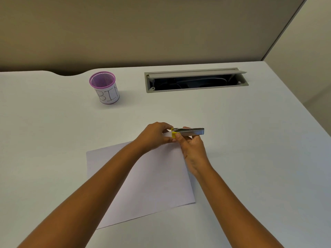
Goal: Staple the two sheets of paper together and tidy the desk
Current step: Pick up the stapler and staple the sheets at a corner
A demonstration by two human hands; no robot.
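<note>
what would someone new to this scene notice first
Both hands meet at the middle of the desk: the right hand grips a silver stapler with a yellow tip, and the left hand pinches the far corner of the white paper at that tip. Behind and to the left stands a purple mesh cup with a handwritten BIN label, and to its right an open cable hatch is sunk into the desk.
</note>
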